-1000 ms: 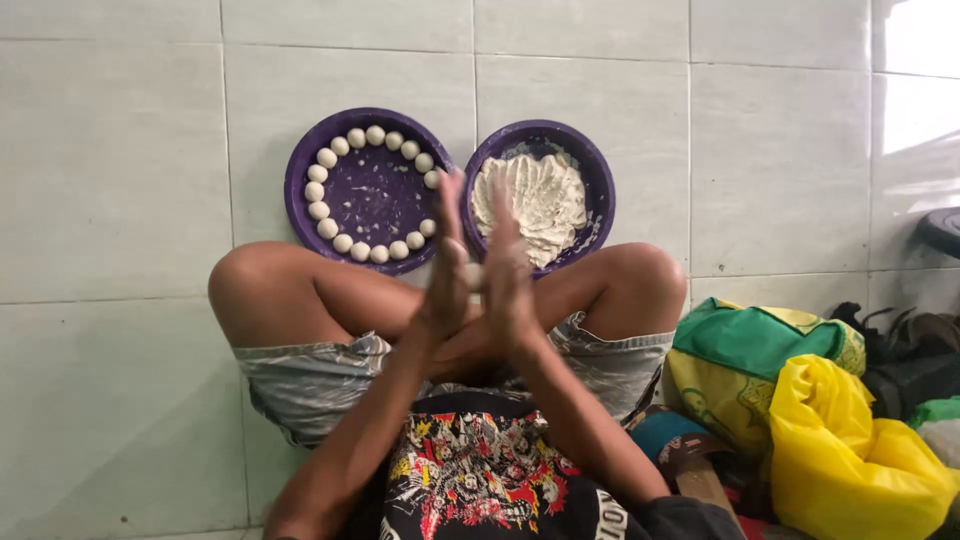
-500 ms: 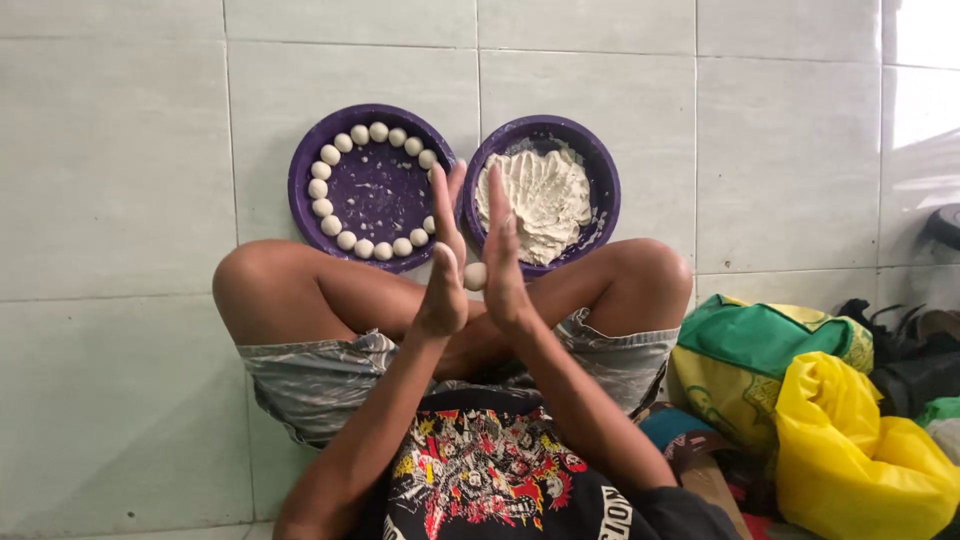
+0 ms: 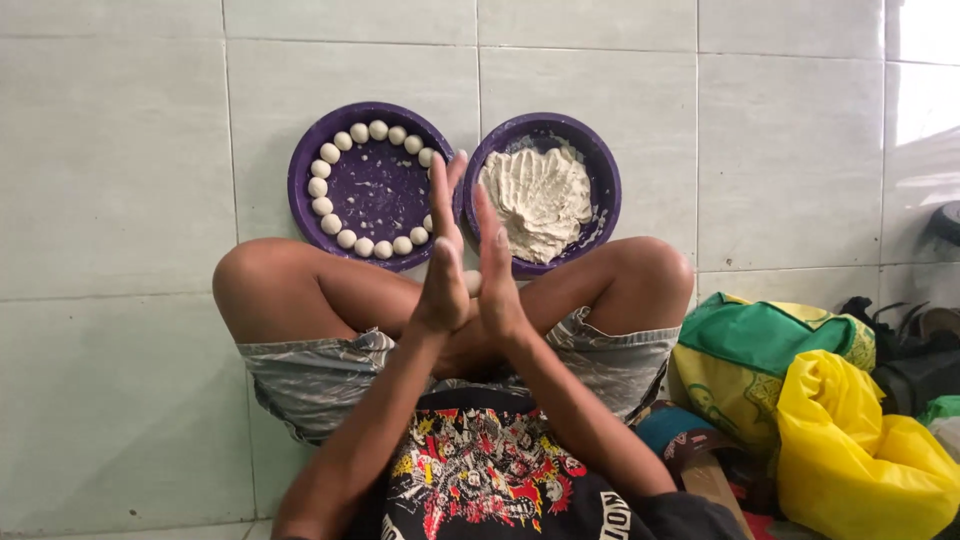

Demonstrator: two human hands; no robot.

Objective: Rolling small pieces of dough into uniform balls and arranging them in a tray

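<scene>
I sit cross-legged on a pale tiled floor. My left hand (image 3: 443, 262) and my right hand (image 3: 497, 272) are raised palm to palm with fingers straight, and a small white dough ball (image 3: 472, 282) shows between the palms. Beyond my hands lies a purple plate (image 3: 372, 190) with a ring of small white dough balls (image 3: 322, 188) along its rim. To its right stands a purple bowl (image 3: 603, 172) holding a mound of white dough (image 3: 537, 198).
At my right side lie a green and yellow bag (image 3: 762, 342), a yellow plastic bag (image 3: 860, 452) and dark bags (image 3: 915, 350) behind them. My knees (image 3: 250, 285) spread wide just in front of the plate and bowl.
My palms have slid against each other with the dough ball between them; the left hand now reaches higher than the right. The view has shifted slightly.
</scene>
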